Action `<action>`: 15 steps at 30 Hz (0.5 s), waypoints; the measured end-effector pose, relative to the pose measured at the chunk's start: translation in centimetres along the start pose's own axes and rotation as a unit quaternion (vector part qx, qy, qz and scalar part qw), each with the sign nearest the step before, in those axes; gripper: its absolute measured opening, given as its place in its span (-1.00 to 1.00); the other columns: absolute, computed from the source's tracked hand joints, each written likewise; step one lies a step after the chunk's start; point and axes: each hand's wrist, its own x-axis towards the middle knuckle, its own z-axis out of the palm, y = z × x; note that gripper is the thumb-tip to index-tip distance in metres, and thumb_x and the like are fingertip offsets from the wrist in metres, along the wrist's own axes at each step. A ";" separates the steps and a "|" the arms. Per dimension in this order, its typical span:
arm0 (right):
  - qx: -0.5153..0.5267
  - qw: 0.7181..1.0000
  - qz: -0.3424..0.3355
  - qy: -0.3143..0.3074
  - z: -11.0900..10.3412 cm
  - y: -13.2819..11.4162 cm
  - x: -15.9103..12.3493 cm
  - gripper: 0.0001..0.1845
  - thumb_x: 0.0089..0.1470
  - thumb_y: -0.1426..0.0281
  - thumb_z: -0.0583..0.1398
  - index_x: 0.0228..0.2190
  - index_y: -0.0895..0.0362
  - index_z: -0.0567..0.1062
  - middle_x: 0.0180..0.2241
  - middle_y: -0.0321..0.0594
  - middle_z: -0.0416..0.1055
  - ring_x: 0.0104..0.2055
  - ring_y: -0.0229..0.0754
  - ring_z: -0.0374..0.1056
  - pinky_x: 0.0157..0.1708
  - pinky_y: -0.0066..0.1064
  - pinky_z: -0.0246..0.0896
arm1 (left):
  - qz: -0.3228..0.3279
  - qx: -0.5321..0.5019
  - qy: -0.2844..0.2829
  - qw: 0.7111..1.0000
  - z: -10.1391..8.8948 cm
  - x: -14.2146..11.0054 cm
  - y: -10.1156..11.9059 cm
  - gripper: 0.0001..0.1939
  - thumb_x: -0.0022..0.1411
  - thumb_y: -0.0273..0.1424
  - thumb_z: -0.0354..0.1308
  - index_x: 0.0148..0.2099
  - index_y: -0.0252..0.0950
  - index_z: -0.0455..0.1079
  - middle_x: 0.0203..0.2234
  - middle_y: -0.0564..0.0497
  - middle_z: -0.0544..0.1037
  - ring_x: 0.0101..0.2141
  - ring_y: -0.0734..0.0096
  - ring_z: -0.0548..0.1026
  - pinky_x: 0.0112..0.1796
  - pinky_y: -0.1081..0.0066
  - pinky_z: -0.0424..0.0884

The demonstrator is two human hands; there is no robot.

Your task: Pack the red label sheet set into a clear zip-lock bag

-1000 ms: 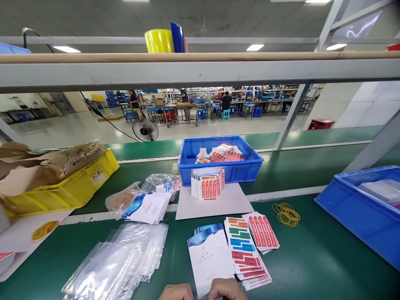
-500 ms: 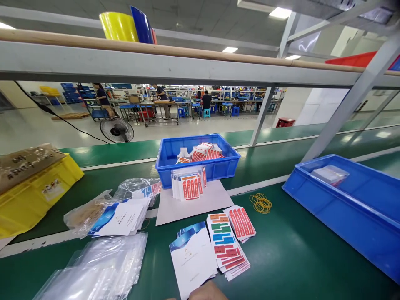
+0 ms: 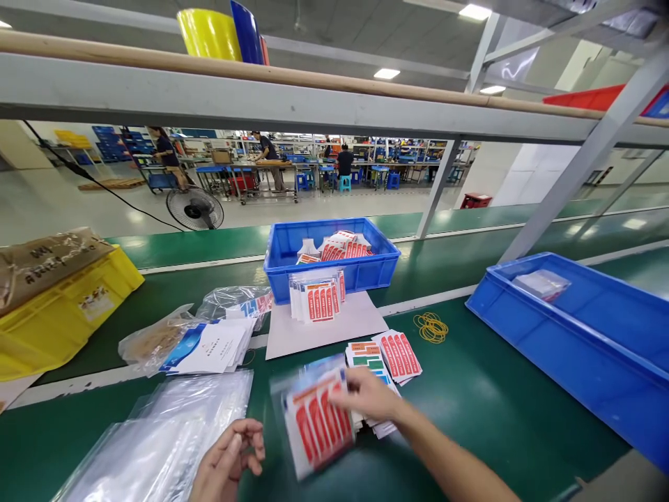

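Note:
My right hand (image 3: 368,394) grips a clear plastic bag of red-striped sticker sheets (image 3: 320,427), blurred by motion, above the green worktop. To its left, my left hand (image 3: 233,457) is empty, its fingers apart and half curled. Beneath the held bag, a stack of white and blue booklets (image 3: 325,364) is mostly covered. Sheets with coloured labels (image 3: 373,362) and a fan of red-striped sheets (image 3: 400,355) lie just beyond my right hand. Flat clear plastic bags (image 3: 151,446) are piled beside my left hand.
A blue bin (image 3: 334,275) holding sticker sheets stands behind filled bags (image 3: 318,301) on a white board (image 3: 360,324). Another blue bin (image 3: 564,335) is at right, a yellow bin (image 3: 99,307) at left. Yellow rubber bands (image 3: 431,328) and more booklets (image 3: 214,346) lie on the worktop.
Both hands have come up into view from the bottom edge. My right hand now holds a bag of sticker sheets over the booklet stack. The view has shifted slightly.

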 end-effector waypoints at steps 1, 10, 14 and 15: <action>-0.016 1.000 -0.002 0.025 -1.5 0.0 2.1 -0.57 0.14 0.11 0.09 -0.32 0.24 0.51 -0.40 -0.22 0.48 -0.36 -0.20 0.42 -0.40 -0.46 0.33 | 0.003 -0.006 0.008 1.000 0.1 0.1 0.0 -0.71 0.07 -0.13 0.19 -0.30 -0.25 0.48 -0.53 0.01 0.44 -0.49 0.34 0.36 -0.53 0.45 0.30; -0.200 0.965 -0.027 0.164 -5.3 2.3 9.0 -0.13 0.06 0.10 0.19 0.22 0.32 0.02 0.24 0.28 -0.04 0.29 0.18 -0.09 0.20 0.12 -0.16 | 0.011 0.105 -0.006 0.994 0.5 0.1 -0.3 -0.68 0.06 -0.12 0.22 -0.32 -0.29 0.46 -0.55 0.03 0.43 -0.50 0.39 0.37 -0.50 0.46 0.30; -0.295 0.947 -0.118 -0.042 0.2 2.7 1.3 0.03 -0.13 0.01 0.31 0.23 0.19 0.07 0.29 0.07 -0.05 0.34 0.09 -0.21 0.28 -0.07 -0.25 | -0.022 0.120 -0.025 0.992 0.8 0.1 -0.7 -0.68 0.06 -0.13 0.23 -0.32 -0.30 0.48 -0.56 0.04 0.43 -0.50 0.41 0.35 -0.50 0.48 0.30; -0.330 0.929 -0.139 -0.095 1.4 2.8 -0.6 0.05 -0.11 -0.01 0.29 0.25 0.21 0.02 0.31 0.07 -0.12 0.35 0.08 -0.28 0.29 -0.07 -0.29 | -0.035 0.122 -0.032 0.991 1.0 0.1 -0.8 -0.68 0.05 -0.13 0.23 -0.33 -0.30 0.48 -0.56 0.04 0.43 -0.50 0.41 0.36 -0.49 0.49 0.30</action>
